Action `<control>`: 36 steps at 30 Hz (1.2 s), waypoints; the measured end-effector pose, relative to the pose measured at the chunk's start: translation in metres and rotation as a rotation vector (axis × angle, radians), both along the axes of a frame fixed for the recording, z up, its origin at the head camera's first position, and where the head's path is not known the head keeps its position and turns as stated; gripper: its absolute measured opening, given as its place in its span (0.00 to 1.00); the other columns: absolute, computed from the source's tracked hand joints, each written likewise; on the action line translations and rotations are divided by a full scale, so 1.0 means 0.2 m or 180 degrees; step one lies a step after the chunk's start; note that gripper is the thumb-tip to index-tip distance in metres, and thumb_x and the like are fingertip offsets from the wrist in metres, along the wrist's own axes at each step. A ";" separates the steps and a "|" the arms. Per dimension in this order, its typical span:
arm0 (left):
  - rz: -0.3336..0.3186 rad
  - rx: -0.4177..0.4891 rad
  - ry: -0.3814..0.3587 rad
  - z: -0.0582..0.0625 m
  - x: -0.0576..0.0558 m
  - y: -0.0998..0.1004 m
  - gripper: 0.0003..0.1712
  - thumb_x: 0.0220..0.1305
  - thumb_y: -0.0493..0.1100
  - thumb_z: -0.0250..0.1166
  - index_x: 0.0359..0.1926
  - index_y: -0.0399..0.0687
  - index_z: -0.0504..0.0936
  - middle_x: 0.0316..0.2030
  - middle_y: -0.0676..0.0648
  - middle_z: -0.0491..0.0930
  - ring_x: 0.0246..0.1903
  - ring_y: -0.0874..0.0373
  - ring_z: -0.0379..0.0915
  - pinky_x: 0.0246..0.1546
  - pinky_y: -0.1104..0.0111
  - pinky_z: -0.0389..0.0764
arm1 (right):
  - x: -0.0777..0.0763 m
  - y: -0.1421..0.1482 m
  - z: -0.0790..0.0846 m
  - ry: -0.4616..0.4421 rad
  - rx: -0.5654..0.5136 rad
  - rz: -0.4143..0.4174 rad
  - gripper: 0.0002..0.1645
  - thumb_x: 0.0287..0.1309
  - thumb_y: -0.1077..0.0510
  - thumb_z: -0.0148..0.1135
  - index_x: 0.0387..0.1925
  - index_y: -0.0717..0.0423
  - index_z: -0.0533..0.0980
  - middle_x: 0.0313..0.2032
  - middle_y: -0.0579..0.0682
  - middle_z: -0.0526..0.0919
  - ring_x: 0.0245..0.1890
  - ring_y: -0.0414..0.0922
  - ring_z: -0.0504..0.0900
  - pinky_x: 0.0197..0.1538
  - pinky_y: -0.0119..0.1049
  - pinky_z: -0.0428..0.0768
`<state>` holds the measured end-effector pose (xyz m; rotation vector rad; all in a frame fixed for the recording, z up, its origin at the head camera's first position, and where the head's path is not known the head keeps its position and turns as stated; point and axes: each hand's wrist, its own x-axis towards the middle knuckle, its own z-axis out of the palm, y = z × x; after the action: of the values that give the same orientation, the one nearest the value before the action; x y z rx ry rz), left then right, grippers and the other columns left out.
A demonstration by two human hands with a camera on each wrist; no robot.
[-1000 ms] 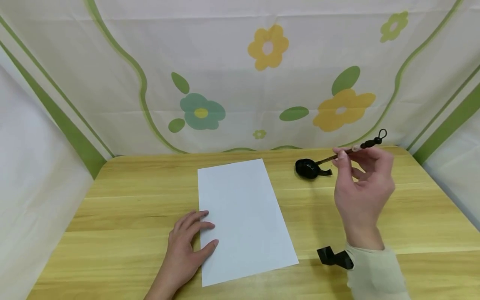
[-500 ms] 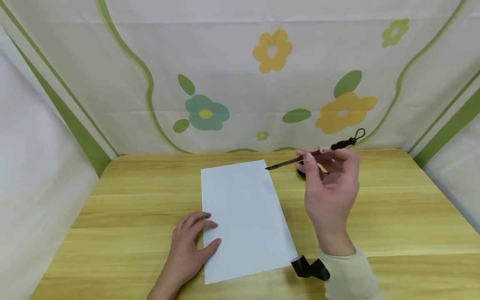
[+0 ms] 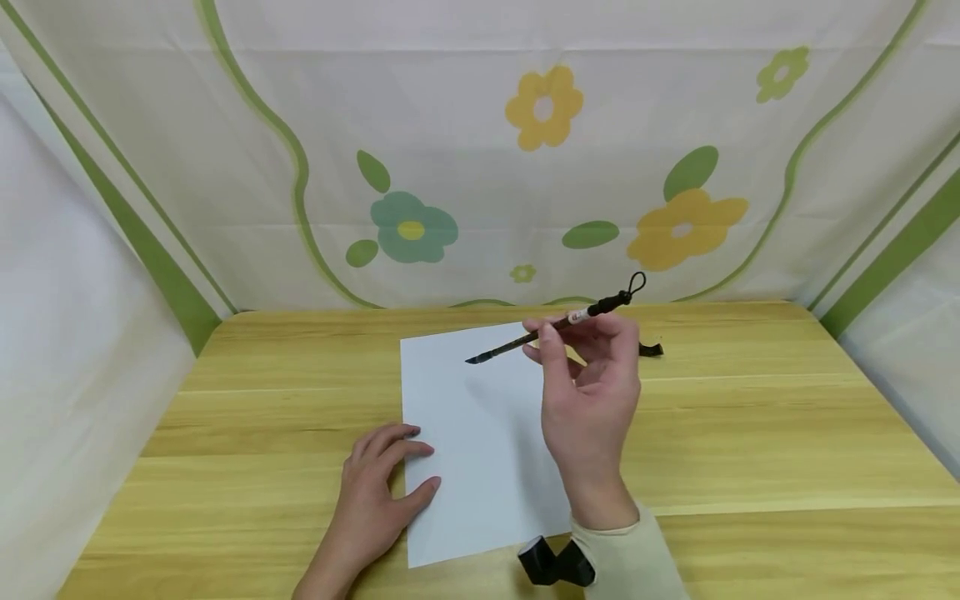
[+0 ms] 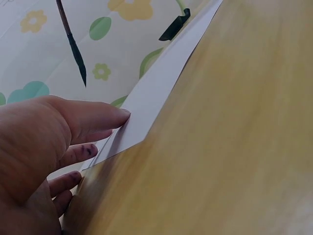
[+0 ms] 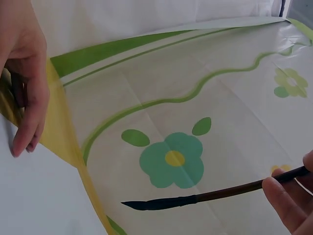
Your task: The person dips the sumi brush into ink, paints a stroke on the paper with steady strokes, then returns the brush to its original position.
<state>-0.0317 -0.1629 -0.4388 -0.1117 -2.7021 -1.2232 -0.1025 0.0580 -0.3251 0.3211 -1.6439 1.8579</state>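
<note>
My right hand [image 3: 588, 408] pinches a calligraphy brush [image 3: 501, 347] by its brown shaft, between thumb and fingers. The brush slants, its dark pointed tip [image 5: 139, 205] down to the left above the upper part of a blank white sheet of paper [image 3: 450, 400]. A black cord loop tops the brush. In the left wrist view the brush [image 4: 75, 51] hangs apart from the sheet. My left hand [image 3: 375, 492] rests at the sheet's left edge, fingers loosely spread, thumb and fingertips on the paper. Dark smudges mark some of its fingertips [image 4: 89, 151].
Behind my right hand a black object [image 3: 651, 350] lies on the wooden table [image 3: 247, 475], mostly hidden, with only a dark stub showing. A black wrist camera [image 3: 551, 562] sits at the right sleeve. A flower-printed curtain [image 3: 480, 167] closes off the back and sides.
My right hand has carried the brush left, away from the round black object and over the paper. The left hand has stayed on the sheet's edge.
</note>
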 end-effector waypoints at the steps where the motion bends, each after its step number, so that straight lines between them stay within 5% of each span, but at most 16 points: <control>1: 0.0003 0.0001 0.0006 0.00 0.00 0.00 0.19 0.55 0.41 0.84 0.46 0.61 0.89 0.63 0.52 0.82 0.70 0.44 0.66 0.67 0.42 0.60 | 0.00 -0.01 0.00 -0.0017 -0.0002 0.0001 0.15 0.71 0.70 0.64 0.53 0.68 0.69 0.44 0.51 0.84 0.46 0.49 0.92 0.45 0.37 0.92; 10: 0.0007 0.0028 -0.0022 0.02 0.00 0.01 0.19 0.55 0.41 0.83 0.46 0.62 0.89 0.63 0.53 0.82 0.70 0.44 0.65 0.67 0.41 0.59 | 0.01 -0.05 -0.02 -0.0077 0.0075 -0.0025 0.17 0.72 0.69 0.64 0.53 0.74 0.67 0.44 0.55 0.84 0.46 0.47 0.93 0.45 0.38 0.92; 22: 0.0031 0.0034 0.0020 0.01 0.00 0.02 0.18 0.54 0.40 0.84 0.45 0.61 0.89 0.62 0.52 0.83 0.70 0.45 0.66 0.67 0.42 0.59 | -0.01 -0.12 -0.12 -0.0085 0.0265 0.0303 0.15 0.72 0.70 0.64 0.52 0.72 0.68 0.45 0.62 0.84 0.47 0.47 0.93 0.45 0.43 0.92; 36: 0.0036 0.0002 0.0068 0.01 0.00 0.02 0.18 0.55 0.41 0.84 0.44 0.62 0.90 0.62 0.53 0.83 0.69 0.45 0.67 0.65 0.42 0.62 | -0.03 -0.15 -0.19 -0.0456 0.0006 0.0572 0.16 0.74 0.69 0.63 0.54 0.69 0.66 0.47 0.62 0.82 0.48 0.48 0.93 0.46 0.43 0.93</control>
<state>-0.0316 -0.1594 -0.4368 -0.1088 -2.6805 -1.2129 -0.1085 0.0281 -0.3624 0.3536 -1.7620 2.0544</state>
